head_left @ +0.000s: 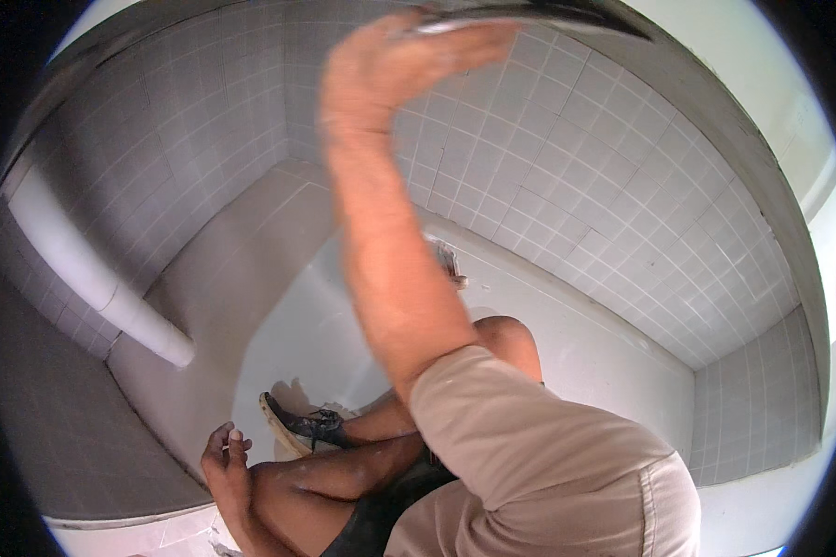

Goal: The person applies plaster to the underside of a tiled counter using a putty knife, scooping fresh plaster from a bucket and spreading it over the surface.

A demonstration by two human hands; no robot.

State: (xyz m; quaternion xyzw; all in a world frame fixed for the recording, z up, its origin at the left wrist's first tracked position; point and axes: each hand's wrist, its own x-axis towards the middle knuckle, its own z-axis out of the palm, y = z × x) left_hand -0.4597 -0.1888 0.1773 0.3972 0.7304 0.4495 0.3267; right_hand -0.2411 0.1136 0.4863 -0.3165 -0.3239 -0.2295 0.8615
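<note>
My right arm stretches up across the middle, and my right hand (pixel 409 65) is closed at the top of the view. It grips a trowel (pixel 567 11) with a dark, flat, shiny blade that tapers to a point on the right. Motion blurs the hand, and its hold on the handle is partly hidden. The blade is up by the rim of the tiled wall (pixel 548 130). My left hand (pixel 227 462) hangs loosely beside my bent knee at the lower left. Its fingers are slightly curled and apart, with nothing seen in them.
Grey tiled walls enclose a smooth grey floor (pixel 297 325). A white pipe (pixel 102 278) slants down on the left. My black shoe (pixel 302 427) rests on the floor. Partly behind my forearm lies a small crumpled thing (pixel 448 260) that I cannot make out.
</note>
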